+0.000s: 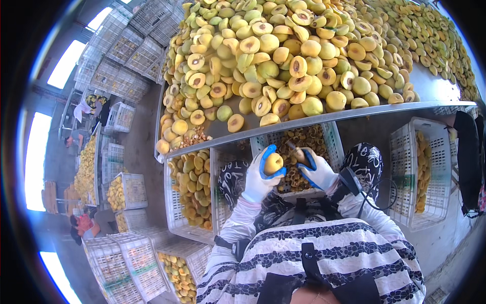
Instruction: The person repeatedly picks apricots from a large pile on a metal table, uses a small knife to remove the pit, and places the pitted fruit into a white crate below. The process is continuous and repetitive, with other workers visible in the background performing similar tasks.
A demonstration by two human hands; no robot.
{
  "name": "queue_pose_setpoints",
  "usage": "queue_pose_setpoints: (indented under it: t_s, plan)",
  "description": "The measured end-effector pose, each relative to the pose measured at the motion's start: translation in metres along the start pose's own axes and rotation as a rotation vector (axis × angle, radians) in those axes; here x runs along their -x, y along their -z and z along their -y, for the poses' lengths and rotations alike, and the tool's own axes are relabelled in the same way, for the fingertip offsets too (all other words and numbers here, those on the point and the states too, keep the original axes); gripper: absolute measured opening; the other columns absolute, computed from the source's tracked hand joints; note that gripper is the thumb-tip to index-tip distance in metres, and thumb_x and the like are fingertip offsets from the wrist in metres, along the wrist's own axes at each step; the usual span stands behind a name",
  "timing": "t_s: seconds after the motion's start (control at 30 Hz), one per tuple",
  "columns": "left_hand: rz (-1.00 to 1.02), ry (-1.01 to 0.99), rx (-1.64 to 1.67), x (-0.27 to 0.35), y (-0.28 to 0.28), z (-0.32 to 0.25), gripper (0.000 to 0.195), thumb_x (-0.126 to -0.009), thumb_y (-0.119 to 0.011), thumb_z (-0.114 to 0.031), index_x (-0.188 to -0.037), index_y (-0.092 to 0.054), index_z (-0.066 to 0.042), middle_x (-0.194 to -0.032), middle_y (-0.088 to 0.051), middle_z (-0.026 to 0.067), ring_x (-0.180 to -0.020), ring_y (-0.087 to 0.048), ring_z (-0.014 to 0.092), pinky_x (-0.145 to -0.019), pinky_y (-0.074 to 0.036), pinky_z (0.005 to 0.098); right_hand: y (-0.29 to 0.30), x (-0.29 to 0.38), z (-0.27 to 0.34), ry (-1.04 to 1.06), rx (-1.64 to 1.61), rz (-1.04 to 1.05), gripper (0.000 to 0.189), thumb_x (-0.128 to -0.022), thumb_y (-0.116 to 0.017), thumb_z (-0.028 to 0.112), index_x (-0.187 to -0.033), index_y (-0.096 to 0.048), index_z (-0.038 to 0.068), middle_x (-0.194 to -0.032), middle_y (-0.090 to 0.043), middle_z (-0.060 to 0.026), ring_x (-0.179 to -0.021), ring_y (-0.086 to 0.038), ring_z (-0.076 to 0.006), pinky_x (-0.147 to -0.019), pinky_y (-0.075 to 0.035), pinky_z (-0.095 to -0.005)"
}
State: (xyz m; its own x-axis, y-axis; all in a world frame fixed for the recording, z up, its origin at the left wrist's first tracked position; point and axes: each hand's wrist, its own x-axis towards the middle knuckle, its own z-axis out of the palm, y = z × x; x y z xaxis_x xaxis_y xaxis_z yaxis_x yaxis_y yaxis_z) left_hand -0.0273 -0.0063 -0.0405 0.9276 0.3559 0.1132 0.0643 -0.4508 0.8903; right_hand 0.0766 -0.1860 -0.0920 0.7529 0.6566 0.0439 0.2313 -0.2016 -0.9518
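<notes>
A whole-looking yellow peach (273,163) rests in my left hand (262,176), held by blue-palmed white glove fingers. My right hand (317,171), gloved the same way, grips a small hand tool (299,154) with a brown handle. Its short metal end points up and left towards the peach, apart from it; the exact shape is blurred. Below both hands, between my knees, stands a plastic crate (334,142) of brown pits and scraps (294,176). Just beyond is the metal rim of a table (243,135), heaped with halved yellow peaches (265,60).
Loose pits (195,137) lie at the table's near left corner. A white crate (190,231) of peach halves stands at my left, another crate (402,178) at my right. Stacked crates (125,262) and people (85,224) at another table are farther left.
</notes>
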Motion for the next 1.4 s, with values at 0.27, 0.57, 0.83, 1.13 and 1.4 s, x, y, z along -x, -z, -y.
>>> queue_pose_setpoints:
  t_s: [0.27, 0.57, 0.83, 1.13, 1.4]
  plan:
    - [0.055, -0.152, -0.208, -0.007, 0.003, -0.001, 0.072, -0.064, -0.08, -0.009, -0.131, -0.054, -0.003, -0.122, -0.061, 0.0179, -0.111, -0.06, 0.034, -0.098, -0.047, 0.0391, 0.036, 0.014, 0.043, 0.243, 0.567, 0.199, 0.045, -0.085, -0.064, 0.02, -0.126, -0.053, 0.006, -0.097, -0.067, -0.0168, -0.079, -0.067, -0.035, -0.067, -0.053, -0.0429]
    - [0.094, -0.166, -0.397, -0.006, 0.0, 0.002, 0.072, -0.066, -0.08, -0.013, -0.132, -0.053, -0.004, -0.12, -0.059, 0.0199, -0.11, -0.058, 0.037, -0.097, -0.047, 0.0423, 0.018, 0.011, 0.045, 0.16, 0.794, 0.316, 0.051, -0.084, -0.063, 0.023, -0.128, -0.05, 0.001, -0.092, -0.066, -0.0169, -0.074, -0.068, -0.0329, -0.061, -0.054, -0.0417]
    - [-0.035, -0.099, -0.257, 0.002, -0.003, 0.007, 0.068, -0.069, -0.081, -0.012, -0.131, -0.054, -0.003, -0.12, -0.061, 0.0192, -0.109, -0.061, 0.034, -0.097, -0.048, 0.0385, 0.052, -0.015, 0.035, 0.086, 1.17, 0.587, 0.046, -0.086, -0.06, 0.02, -0.128, -0.051, 0.001, -0.091, -0.065, -0.0124, -0.074, -0.068, -0.0279, -0.057, -0.052, -0.0403]
    - [0.034, -0.148, -0.227, -0.004, -0.008, -0.009, 0.066, -0.069, -0.077, -0.008, -0.131, -0.054, 0.0, -0.124, -0.06, 0.019, -0.111, -0.061, 0.031, -0.097, -0.048, 0.0364, 0.026, -0.003, 0.027, -0.104, -0.166, 0.009, 0.042, -0.085, -0.07, 0.015, -0.12, -0.051, 0.002, -0.089, -0.065, -0.0117, -0.072, -0.065, -0.025, -0.063, -0.052, -0.0337]
    - [0.049, -0.328, -0.324, -0.001, -0.019, -0.017, 0.073, -0.068, -0.08, -0.009, -0.135, -0.051, -0.004, -0.128, -0.054, 0.022, -0.119, -0.053, 0.039, -0.103, -0.044, 0.0429, -0.001, -0.008, 0.031, -0.452, -1.032, 0.052, 0.042, -0.085, -0.066, 0.003, -0.123, -0.048, 0.005, -0.083, -0.057, -0.0043, -0.051, -0.05, -0.0091, -0.043, -0.04, -0.0227]
